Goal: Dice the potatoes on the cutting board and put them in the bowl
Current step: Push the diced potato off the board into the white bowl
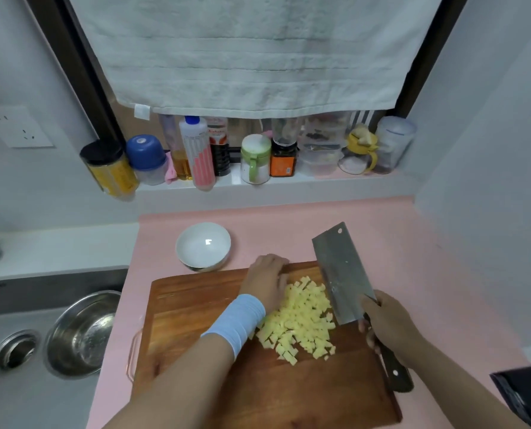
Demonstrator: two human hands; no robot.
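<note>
Cleaver point(341, 274) tip away, slightly left

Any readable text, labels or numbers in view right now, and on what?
None can be read.
Dark bottle: red label, print blurred.
Orange jar: label too small.
Yellow canister: print blurred.
Pink-striped bottle: no legible text.
Cleaver, bowl, board: no text visible.

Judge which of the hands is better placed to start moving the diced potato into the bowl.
Probably left. The left hand is free, touching the potato pile, nearer the empty bowl. The right hand is gripping the cleaver.
</note>
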